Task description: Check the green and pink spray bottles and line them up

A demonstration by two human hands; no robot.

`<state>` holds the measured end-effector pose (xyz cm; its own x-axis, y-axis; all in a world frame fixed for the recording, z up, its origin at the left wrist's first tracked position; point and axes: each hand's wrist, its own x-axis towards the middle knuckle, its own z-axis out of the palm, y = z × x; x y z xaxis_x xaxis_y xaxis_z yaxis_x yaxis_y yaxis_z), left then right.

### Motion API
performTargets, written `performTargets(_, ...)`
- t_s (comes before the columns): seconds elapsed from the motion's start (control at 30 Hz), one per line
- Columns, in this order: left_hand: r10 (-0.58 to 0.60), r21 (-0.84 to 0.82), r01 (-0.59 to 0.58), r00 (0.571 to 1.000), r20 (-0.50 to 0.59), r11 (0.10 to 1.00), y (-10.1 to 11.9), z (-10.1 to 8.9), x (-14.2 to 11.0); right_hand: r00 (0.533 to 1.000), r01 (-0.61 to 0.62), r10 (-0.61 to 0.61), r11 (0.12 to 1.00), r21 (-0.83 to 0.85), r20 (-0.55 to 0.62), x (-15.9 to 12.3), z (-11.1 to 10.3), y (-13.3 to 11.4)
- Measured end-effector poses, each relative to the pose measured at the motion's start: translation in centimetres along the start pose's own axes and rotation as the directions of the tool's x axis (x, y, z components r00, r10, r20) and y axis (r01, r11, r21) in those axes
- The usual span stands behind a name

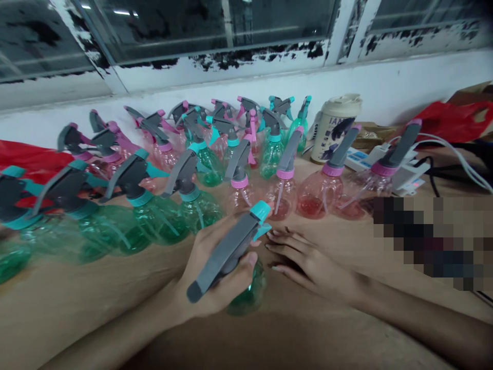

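I have the left hand (204, 252) closed round a green bottle (248, 298), thumb on the near side, just under its grey head (227, 254). The bottle's body shows below and to the right of that thumb; I can't tell whether its base meets the worktop (96, 288). Its teal nozzle (260, 209) points away from me, to the right. My right hand (308, 262) lies palm down, fingers loosely spread, tips just beside the bottle; contact there I can't make out. Beyond the hands stand green bottles (157, 221) on the left, pink bottles (318, 198) further right.
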<state>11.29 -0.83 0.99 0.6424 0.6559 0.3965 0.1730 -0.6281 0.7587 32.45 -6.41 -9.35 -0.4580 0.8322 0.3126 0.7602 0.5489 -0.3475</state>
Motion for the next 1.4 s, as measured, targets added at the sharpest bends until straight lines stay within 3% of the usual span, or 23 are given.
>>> performTargets(0.17, -0.054, -0.083, 0.055, 0.998, 0.018, 0.995, -0.1, 0.0, -0.1, 1.0, 0.004, -0.004, 1.0, -0.022, 0.004, -0.1, 0.2, 0.2)
performTargets(0.43, 0.016, -0.053, -0.009, 0.99, 0.138, 0.999, 0.6, -0.3, 1.1, 1.0, 0.007, -0.007, 1.0, -0.017, -0.001, 0.0, 0.1, 0.1)
performTargets(0.7, -0.008, 0.112, 0.001, 0.998, 0.065, 0.994, 0.4, -0.2, 0.9, 1.0, 0.006, -0.005, 1.0, -0.011, 0.01, 0.0, 0.1, 0.2)
performTargets(0.9, 0.03, -0.004, -0.03, 0.997, 0.075, 1.0, 0.7, -0.2, 1.1, 1.0, -0.008, 0.008, 1.0, 0.018, 0.01, 0.1, 0.0, 0.1)
performTargets(1.07, -0.057, 0.05, 0.053, 0.995, 0.084, 0.997, 0.9, -0.2, 0.9, 1.0, -0.01, 0.011, 1.0, 0.021, -0.011, 0.0, 0.0, 0.0)
performTargets(1.27, 0.029, -0.01, -0.029, 0.996, 0.088, 1.0, 0.7, -0.2, 0.9, 1.0, -0.007, 0.008, 1.0, 0.017, -0.022, 0.0, 0.0, 0.0)
performTargets(1.4, 0.01, 0.048, -0.014, 0.996, 0.084, 0.999, 0.7, -0.3, 0.9, 1.0, 0.0, 0.0, 1.0, 0.023, -0.022, 0.1, 0.0, 0.0)
